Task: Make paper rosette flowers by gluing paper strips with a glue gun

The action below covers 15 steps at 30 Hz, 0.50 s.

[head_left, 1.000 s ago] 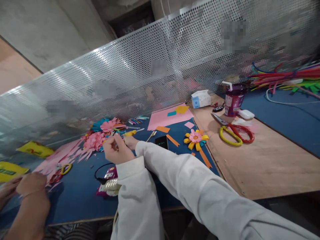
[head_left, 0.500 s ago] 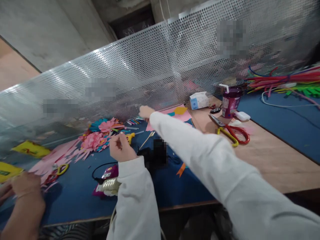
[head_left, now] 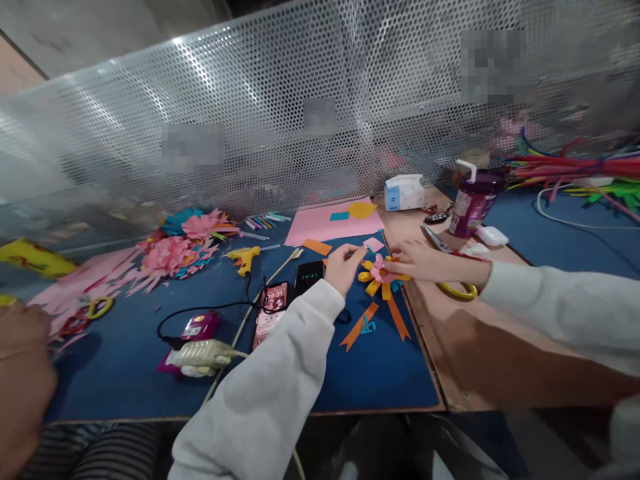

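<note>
A paper flower [head_left: 383, 272] with a pink middle, orange-yellow loops and orange ribbon tails lies on the blue table top. My right hand [head_left: 420, 260] reaches in from the right, its fingers closed on the flower's right edge. My left hand [head_left: 345, 267] is at the flower's left, thumb and fingertips pinched together. Whatever is in that pinch is too small to make out. A small pink paper piece [head_left: 373, 245] lies just behind these fingertips. In front of the flower is a small blue clip-like piece [head_left: 368, 325] by the orange tails.
A yellow glue gun [head_left: 243, 259], a phone [head_left: 271, 310] and a power strip [head_left: 203, 357] with cables are to the left. Pink paper [head_left: 313, 223] lies behind. Scissors [head_left: 460, 291] and a purple drink cup [head_left: 475, 203] stand right. Another person's hand [head_left: 25, 340] is far left.
My right hand has come back from the pink paper to the flower, which now shows. My left hand has moved right to the flower. The view has shifted.
</note>
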Motion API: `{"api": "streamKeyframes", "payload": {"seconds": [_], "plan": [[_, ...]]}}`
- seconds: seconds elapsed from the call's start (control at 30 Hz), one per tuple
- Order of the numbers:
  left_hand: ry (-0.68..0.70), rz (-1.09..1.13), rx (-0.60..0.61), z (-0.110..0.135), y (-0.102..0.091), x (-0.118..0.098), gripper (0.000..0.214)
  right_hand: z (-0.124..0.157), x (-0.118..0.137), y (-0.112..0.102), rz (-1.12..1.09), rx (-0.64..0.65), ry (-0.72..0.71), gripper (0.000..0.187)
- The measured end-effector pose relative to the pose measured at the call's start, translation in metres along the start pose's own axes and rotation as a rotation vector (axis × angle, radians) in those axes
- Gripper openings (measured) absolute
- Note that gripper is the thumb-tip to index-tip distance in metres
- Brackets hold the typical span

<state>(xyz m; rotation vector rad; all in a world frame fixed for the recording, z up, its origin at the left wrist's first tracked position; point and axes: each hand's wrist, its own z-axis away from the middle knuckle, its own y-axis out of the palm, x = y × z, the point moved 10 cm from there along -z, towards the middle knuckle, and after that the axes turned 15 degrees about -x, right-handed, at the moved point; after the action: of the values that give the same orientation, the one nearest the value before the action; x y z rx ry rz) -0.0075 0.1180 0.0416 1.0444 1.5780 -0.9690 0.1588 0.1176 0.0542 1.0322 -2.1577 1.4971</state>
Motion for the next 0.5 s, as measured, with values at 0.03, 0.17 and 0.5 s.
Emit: {"api": "streamKeyframes", "payload": {"seconds": [0.03, 0.17, 0.5], "plan": [[0.028, -0.005, 0.01, 0.001, 0.004, -0.001, 0.018, 0.005, 0.003, 0.006, 0.067, 0.046, -0.042, 0.038], [0.144, -0.096, -0.018, 0.003, -0.002, 0.0, 0.018, 0.012, 0.008, 0.02, 0.167, 0.113, -0.107, 0.035], [0.215, -0.198, -0.005, 0.016, -0.006, -0.004, 0.019, 0.011, -0.019, 0.032, 0.041, 0.059, -0.011, 0.018]]}}
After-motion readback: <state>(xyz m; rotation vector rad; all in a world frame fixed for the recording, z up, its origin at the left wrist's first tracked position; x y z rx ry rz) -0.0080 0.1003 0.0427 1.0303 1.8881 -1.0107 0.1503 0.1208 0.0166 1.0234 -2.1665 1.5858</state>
